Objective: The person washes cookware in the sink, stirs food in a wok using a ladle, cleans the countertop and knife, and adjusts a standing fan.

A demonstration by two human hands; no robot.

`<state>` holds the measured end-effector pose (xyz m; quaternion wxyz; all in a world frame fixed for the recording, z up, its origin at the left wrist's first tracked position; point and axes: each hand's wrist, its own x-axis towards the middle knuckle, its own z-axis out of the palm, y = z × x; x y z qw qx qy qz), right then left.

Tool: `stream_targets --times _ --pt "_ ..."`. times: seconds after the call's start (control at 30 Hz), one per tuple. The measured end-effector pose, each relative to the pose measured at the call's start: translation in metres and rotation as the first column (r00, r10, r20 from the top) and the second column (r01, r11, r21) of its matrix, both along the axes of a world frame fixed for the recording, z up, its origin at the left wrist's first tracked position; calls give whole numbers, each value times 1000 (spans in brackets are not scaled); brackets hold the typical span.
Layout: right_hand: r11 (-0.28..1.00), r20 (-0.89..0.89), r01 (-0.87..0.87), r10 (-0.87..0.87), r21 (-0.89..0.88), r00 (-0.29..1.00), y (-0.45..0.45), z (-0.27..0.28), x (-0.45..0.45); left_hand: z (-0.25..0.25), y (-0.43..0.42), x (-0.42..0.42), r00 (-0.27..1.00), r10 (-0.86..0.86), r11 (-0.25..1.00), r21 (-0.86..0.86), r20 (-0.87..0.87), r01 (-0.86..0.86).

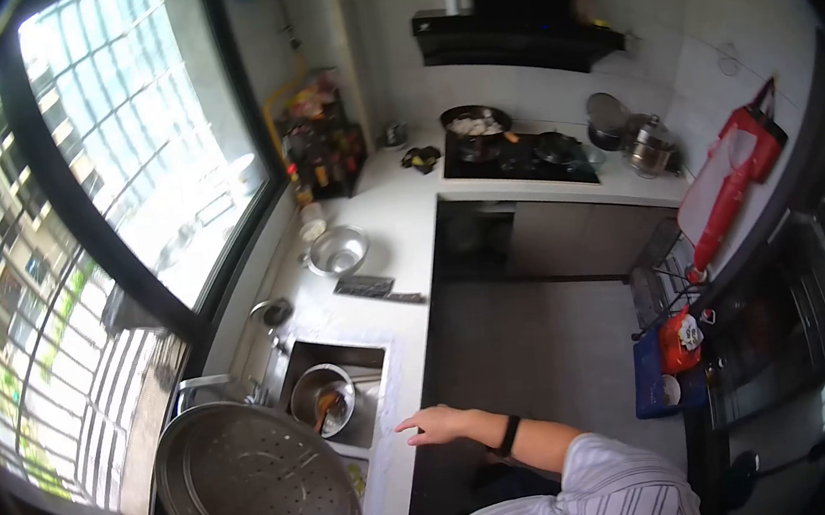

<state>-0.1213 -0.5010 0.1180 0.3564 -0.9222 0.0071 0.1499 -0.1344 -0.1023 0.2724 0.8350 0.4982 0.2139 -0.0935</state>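
My right hand (434, 424), with a black band on the wrist, reaches over the white counter edge beside the sink (368, 363). It holds nothing and its fingers are apart. In the sink stands a metal pot (323, 400) with a brown-handled utensil in it. A large round metal tray with holes (256, 490) fills the lower left, tilted near the sink; what supports it is hidden. My left hand does not show. An orange blur lies at the bottom left edge.
A metal bowl (338, 251) and dark strips (376, 289) lie on the counter. A pan with white pieces (477, 123) sits on the stove, near pots (650, 147). Bottles stand by the window. A blue crate (649, 378) is at right.
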Motion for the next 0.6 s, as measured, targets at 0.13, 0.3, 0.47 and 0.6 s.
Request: stream_targets --times 0.13,0.3,0.47,0.6 --pt "600 -144 323 -327 731 934 -79 41 -121 -28 -120 19 939 -341 934 101 -37 343" --pt "164 -348 573 -651 803 675 -165 48 -244 -64 -342 -31 730 -678 734 -15 -92 679" --pt "-238 -518 699 -828 674 218 -267 -18 -359 -135 -540 -108 350 -937 347 -130 3 929" --pt "-476 -617 579 -784 662 61 -357 -28 -442 -144 -666 -168 88 -994 71 -253 59 965"
